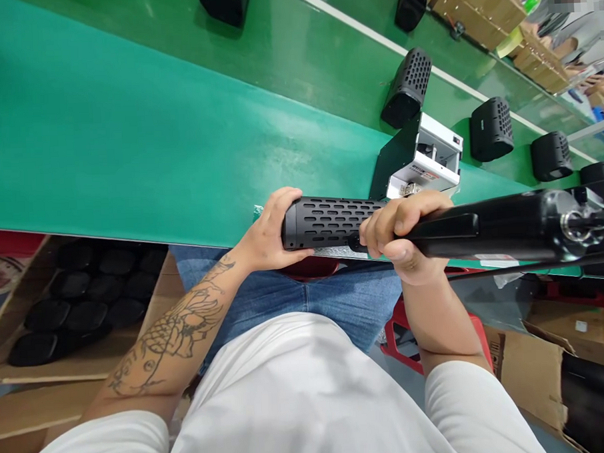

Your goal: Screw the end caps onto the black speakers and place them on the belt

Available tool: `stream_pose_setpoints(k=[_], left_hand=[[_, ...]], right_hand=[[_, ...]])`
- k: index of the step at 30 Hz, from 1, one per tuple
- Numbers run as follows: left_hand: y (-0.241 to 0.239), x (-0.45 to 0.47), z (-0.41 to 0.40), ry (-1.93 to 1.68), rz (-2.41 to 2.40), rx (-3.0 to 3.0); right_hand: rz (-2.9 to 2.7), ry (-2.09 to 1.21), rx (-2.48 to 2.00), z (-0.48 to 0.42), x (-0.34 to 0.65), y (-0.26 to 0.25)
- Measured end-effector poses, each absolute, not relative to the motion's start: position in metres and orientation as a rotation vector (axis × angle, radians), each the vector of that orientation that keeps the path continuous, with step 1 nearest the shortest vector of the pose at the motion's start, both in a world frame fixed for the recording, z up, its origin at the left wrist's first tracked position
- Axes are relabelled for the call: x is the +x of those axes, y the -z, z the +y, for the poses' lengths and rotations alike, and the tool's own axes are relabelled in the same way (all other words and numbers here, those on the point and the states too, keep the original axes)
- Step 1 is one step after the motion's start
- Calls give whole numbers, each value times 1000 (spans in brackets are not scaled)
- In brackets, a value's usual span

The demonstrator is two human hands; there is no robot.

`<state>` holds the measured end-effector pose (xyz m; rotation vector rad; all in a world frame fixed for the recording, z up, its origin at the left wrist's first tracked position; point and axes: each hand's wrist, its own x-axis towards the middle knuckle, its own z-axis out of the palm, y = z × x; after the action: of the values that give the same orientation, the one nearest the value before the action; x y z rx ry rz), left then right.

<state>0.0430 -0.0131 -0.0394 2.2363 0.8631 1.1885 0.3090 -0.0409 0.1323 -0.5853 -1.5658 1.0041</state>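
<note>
My left hand (271, 231) is wrapped round the left end of a black perforated speaker shell (326, 220), which lies sideways at the near edge of the green conveyor belt (128, 140). My right hand (405, 235) is closed round the grip of a black electric screwdriver (502, 228). The tool's tip meets the shell's right end, hidden behind my fingers. The screwdriver's body runs off to the right, with a metal fitting near its far end.
Several black speaker shells (407, 88) stand along the belt's far side. A small white and black box device (424, 158) sits just beyond my hands. Cardboard boxes (80, 309) with black parts lie below left. Another person's arms (589, 53) show at the top right.
</note>
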Motion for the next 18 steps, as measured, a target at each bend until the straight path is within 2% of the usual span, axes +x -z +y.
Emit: stream_pose_setpoints(k=[5,9,12,18], left_hand=[[35,40,-13,-1149,894,2256],[38,40,-15,-1149,920,2280],[44,42,-17,-1213,897,2299],[48,44,-17,-1232,886,2299]], right_hand=[[-1615,-1117,-531,-39,316,-124],[-1607,-1080,-560,-49,312,-125],[-1529,-916,-530,-48,319,-143],[-1153,-343,-746,-2,392,-160]])
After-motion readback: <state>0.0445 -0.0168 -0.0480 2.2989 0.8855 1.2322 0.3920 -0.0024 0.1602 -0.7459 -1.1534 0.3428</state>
